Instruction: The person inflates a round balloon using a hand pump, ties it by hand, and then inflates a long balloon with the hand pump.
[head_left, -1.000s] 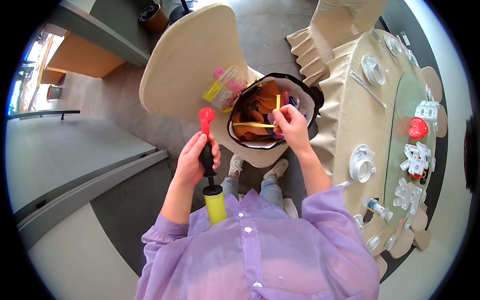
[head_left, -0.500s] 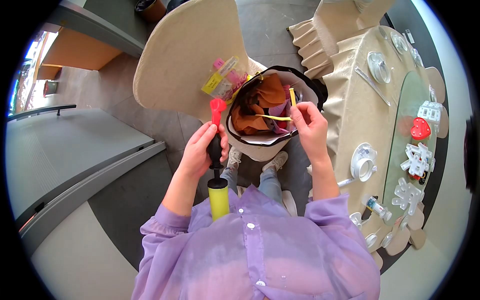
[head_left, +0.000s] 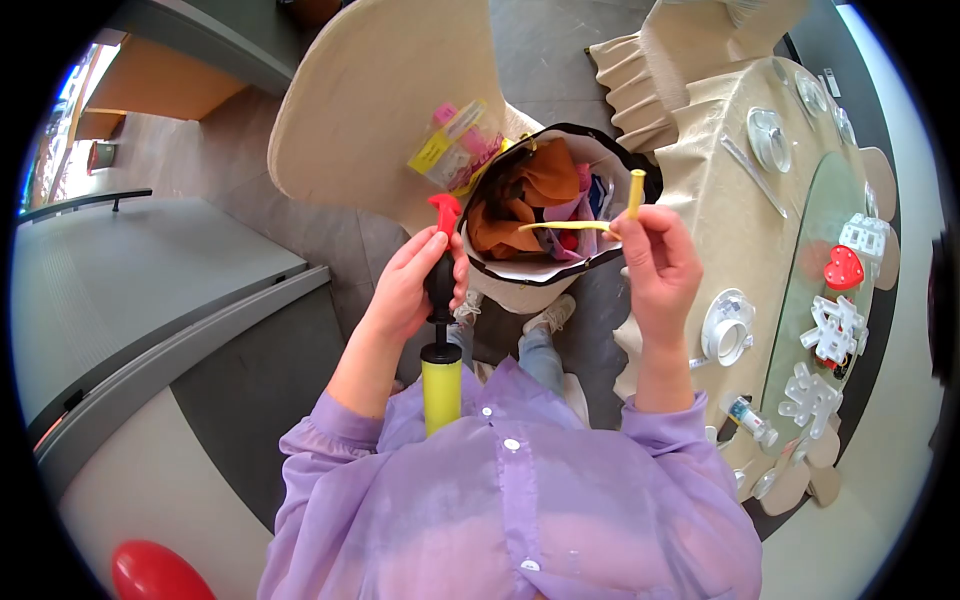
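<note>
Pump (head_left: pixel 441 395) gripped at left, yellow balloon (head_left: pixel 636 195) pinched at right

The pump is held by the left hand (head_left: pixel 410 275), its fingers wrapped around the black handle and its thumb laid by the red nozzle (head_left: pixel 446 210). The nozzle is pointed to the far side; the yellow-green barrel is seen nearer, close to the lilac shirt (head_left: pixel 520 470).

The balloon is pinched between the thumb and fingers of the right hand (head_left: pixel 662 265) — its mouth is raised above the fingertips, and its limp tail is stretched left over the bag (head_left: pixel 597 150). The nozzle and the balloon are kept apart.

Orange cloth (head_left: pixel 550 175) is bundled inside the bag, which is set on a chair (head_left: pixel 385 95). A clear packet (head_left: pixel 458 145), marked with pink and yellow, is placed just left of the bag.

At right, a table (head_left: pixel 765 240) is laid with dishes (head_left: pixel 728 335) and a glass disc (head_left: pixel 795 310), on which a red heart (head_left: pixel 843 268) and white frames (head_left: pixel 836 328) are grouped. A red balloon (head_left: pixel 160 572) is glimpsed at the near left — partly cut off.
</note>
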